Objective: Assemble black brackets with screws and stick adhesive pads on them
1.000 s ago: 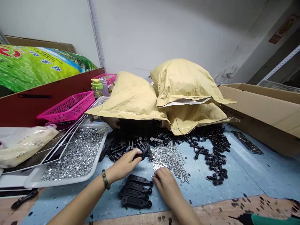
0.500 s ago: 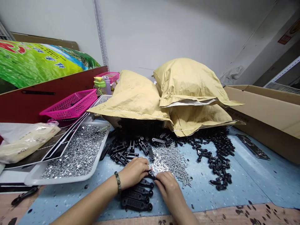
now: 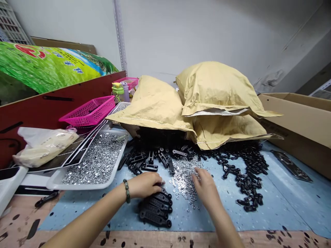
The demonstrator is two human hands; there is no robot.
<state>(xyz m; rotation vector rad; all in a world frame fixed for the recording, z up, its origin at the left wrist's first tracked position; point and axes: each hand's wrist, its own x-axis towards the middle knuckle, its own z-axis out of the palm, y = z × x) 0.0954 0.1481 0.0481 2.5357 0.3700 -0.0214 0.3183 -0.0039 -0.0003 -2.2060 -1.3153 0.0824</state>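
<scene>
My left hand (image 3: 147,184), with a beaded bracelet on its wrist, is closed above the top of a row of black plastic link arms (image 3: 155,210). A small pale bit shows at its fingertips, too small to name. The arms lie side by side, round ends to the right. My right hand (image 3: 205,187) reaches into the pile of silver screws (image 3: 190,168), thumb and fingers curled together among them. What they pinch is hidden. Small silver nuts (image 3: 179,184) lie scattered between my hands. Loose black arms (image 3: 137,160) are heaped behind my left hand.
A white tray of small metal nuts (image 3: 117,163) stands left, near a pink basket (image 3: 89,115). Yellow paper sacks (image 3: 155,103) bulge at the back. Small black parts (image 3: 249,186) spread right, before a cardboard box (image 3: 297,120) and a bagged black part (image 3: 291,165).
My right hand has left the black arm it was working on beside my left hand and moved right and away from me into the screws. The view has shifted slightly left.
</scene>
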